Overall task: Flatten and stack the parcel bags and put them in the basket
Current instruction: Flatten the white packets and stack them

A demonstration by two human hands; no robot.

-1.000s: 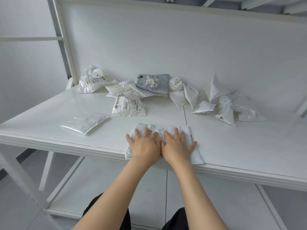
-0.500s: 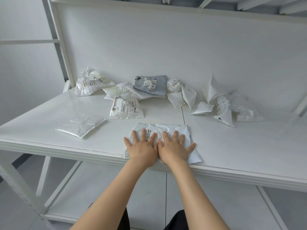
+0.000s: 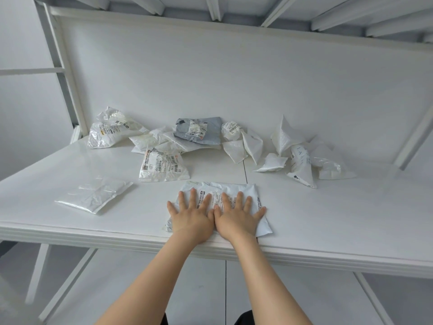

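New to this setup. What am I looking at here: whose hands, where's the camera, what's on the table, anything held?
There is no robot here. A person wears a wide-angle camera on the head, so the single view looks forward and down over their bare arms. The left hand and right hand lie flat, fingers spread, side by side on a white parcel bag at the near edge of the white table, pressing it flat; nothing is gripped. A flattened bag lies to the left. Crumpled bags sit along the back, including a grey bag and a labelled bag. No basket is in view.
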